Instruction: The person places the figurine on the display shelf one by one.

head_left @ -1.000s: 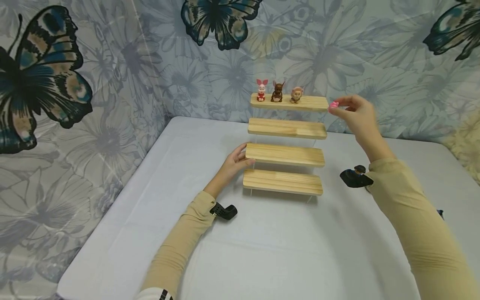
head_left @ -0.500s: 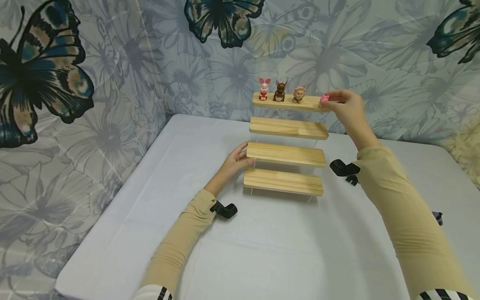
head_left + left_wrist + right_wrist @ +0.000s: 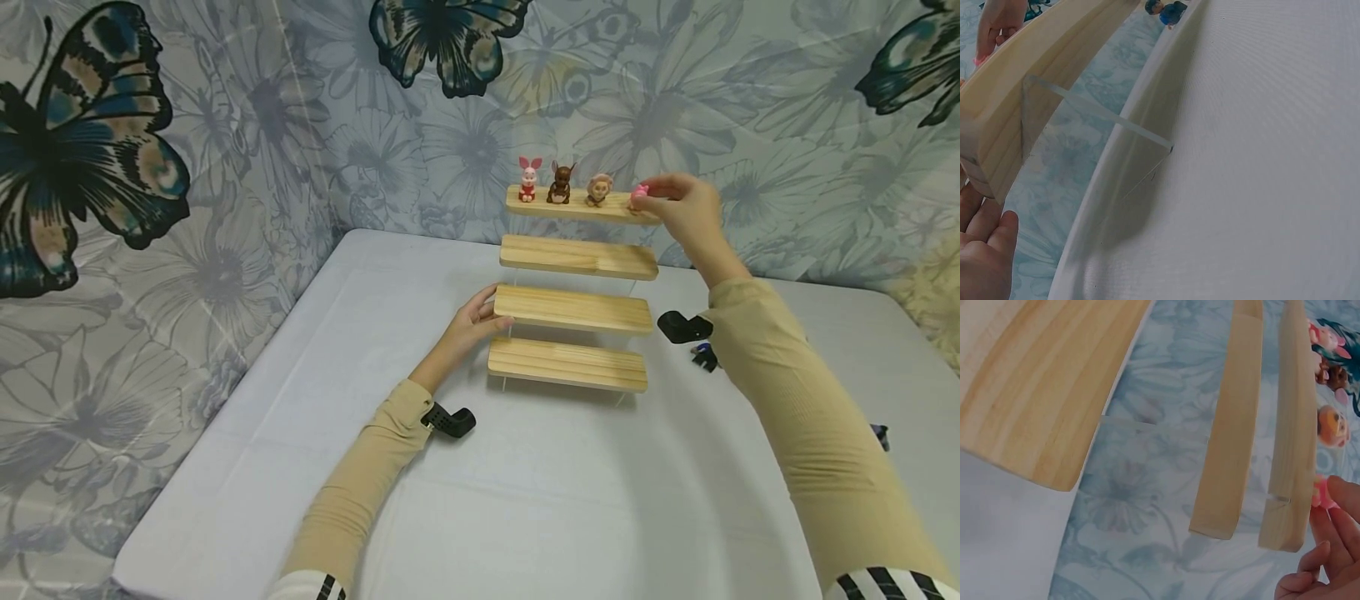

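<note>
A display stand with several stepped wooden shelves on clear supports stands on the table. My left hand [image 3: 467, 327] grips the left end of the second shelf from the bottom [image 3: 577, 308], thumb at its front edge. My right hand [image 3: 690, 212] pinches a small pink figurine [image 3: 639, 192] at the right end of the top shelf [image 3: 573, 208]; the fingers partly hide it. Left of it on that shelf stand a piglet figurine in red [image 3: 528, 179], a brown long-eared figurine [image 3: 559, 183] and a lion-like figurine [image 3: 598, 191]. The right wrist view shows the pink figurine [image 3: 1322, 492] between thumb and fingers.
A small dark blue-black figurine [image 3: 705, 357] lies on the white-covered table [image 3: 247, 400] right of the stand, below the right wrist camera [image 3: 682, 327]. Another dark thing [image 3: 880, 436] shows beside the right sleeve. A butterfly-patterned wall covering [image 3: 465, 150] stands close behind.
My right hand has moved left with the pink figurine, from beyond the top shelf's right end to over that end. My left hand has kept its hold on the shelf.
</note>
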A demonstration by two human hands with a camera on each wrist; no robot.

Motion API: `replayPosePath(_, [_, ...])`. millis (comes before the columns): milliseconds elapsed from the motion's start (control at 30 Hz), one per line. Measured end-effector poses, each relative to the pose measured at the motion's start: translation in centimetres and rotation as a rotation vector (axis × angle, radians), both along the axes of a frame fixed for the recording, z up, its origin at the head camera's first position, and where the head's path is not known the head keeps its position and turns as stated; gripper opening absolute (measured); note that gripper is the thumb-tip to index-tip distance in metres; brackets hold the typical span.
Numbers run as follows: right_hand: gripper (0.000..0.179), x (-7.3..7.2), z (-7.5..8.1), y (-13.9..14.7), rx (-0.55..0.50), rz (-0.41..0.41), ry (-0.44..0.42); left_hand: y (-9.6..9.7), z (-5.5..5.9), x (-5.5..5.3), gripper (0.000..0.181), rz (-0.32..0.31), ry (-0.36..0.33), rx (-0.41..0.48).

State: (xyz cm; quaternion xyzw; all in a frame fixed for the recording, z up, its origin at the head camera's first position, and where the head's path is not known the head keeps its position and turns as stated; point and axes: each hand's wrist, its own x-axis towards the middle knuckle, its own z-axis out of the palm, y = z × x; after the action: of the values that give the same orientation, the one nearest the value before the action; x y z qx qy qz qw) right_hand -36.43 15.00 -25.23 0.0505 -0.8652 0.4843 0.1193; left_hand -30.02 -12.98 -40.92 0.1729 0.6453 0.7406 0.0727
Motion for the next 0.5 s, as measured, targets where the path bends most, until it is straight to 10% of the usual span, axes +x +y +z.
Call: replayPosePath(500, [0.042,-0.30,0.15,-0.59,0.169,0.002,0.025,-0.05,0.09,0.09,0.066,0.003,-0.007,-0.017])
